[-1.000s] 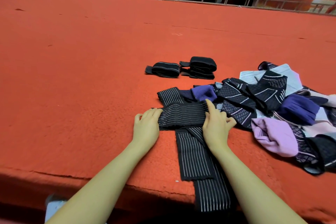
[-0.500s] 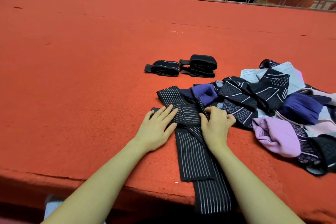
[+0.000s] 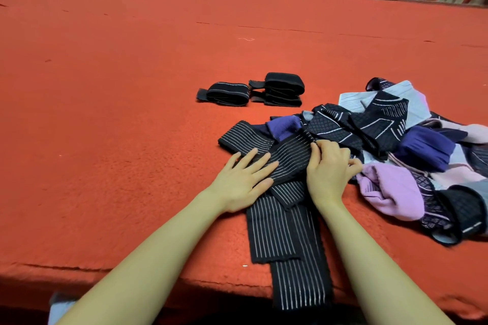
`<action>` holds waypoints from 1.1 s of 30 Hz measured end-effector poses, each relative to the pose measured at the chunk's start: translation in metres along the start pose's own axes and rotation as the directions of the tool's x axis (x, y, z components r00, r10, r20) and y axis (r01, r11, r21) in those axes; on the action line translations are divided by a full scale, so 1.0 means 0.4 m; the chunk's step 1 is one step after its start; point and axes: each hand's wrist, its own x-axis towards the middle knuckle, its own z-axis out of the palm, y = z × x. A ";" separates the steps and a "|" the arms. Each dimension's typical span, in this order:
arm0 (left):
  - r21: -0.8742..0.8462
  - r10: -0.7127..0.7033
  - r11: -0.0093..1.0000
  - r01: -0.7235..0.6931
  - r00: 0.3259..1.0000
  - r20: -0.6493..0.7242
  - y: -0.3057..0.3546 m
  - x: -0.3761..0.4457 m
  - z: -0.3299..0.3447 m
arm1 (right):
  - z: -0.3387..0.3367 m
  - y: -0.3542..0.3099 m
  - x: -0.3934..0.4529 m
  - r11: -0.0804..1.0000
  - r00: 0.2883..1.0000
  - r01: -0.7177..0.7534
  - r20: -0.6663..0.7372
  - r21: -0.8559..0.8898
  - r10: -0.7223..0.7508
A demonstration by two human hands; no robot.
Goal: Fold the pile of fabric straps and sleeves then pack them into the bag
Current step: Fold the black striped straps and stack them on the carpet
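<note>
Striped black strap: laid lower centre, end draped over red table edge. Pressed flat by left hand, fingers straight; folded edge pinched by right hand. Fabric pile: centre right. Folded straps: above centre.

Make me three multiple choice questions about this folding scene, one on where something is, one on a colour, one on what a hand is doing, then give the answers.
1. Where do the folded black straps lie?
A. beyond the striped strap
B. on the pile
C. over the table edge

2. What colour is the table cover?
A. blue
B. orange-red
C. grey

3. How is the left hand?
A. fisted
B. flat, fingers spread on the striped strap
C. lifted clear

Answers: 1 A, they sit farther away, apart from the pile. 2 B, orange-red throughout. 3 B, while the right hand pinches its fold.
</note>
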 end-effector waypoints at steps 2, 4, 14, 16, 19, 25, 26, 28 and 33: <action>0.026 0.043 0.999 -0.043 0.999 0.019 0.015 0.024 -0.007 | -0.012 0.011 0.016 0.999 0.999 -0.043 -0.008 -0.012 0.043; 0.062 0.080 0.995 -0.081 0.997 0.023 0.042 0.051 -0.011 | -0.025 0.026 0.032 0.993 0.994 -0.113 0.003 -0.025 0.113; 0.050 0.065 0.996 -0.072 0.989 0.134 0.080 0.090 -0.007 | -0.062 0.045 0.036 0.975 0.926 -0.210 0.334 0.072 0.174; 0.033 0.065 0.997 -0.069 0.992 0.110 0.084 0.084 -0.006 | -0.063 0.039 0.034 0.983 0.956 -0.150 0.270 0.104 0.117; -0.006 0.076 0.997 -0.076 0.997 0.021 0.086 0.080 -0.002 | -0.065 0.029 0.045 0.989 0.983 -0.124 0.144 0.081 0.111; 0.032 0.087 0.996 -0.087 0.996 -0.017 0.109 0.095 -0.003 | -0.068 0.035 0.068 0.974 0.955 -0.221 0.211 0.046 0.207; 0.054 0.089 0.995 -0.089 0.996 -0.006 0.113 0.100 -0.002 | -0.070 0.038 0.067 0.970 0.948 -0.237 0.234 0.062 0.217; 0.079 0.097 0.992 -0.097 0.995 0.012 0.117 0.113 0.002 | -0.076 0.049 0.061 0.958 0.932 -0.270 0.279 0.099 0.233; 0.052 0.118 0.991 -0.120 0.992 0.039 0.119 0.142 0.001 | -0.073 0.082 0.040 0.965 0.931 -0.230 0.317 0.127 0.181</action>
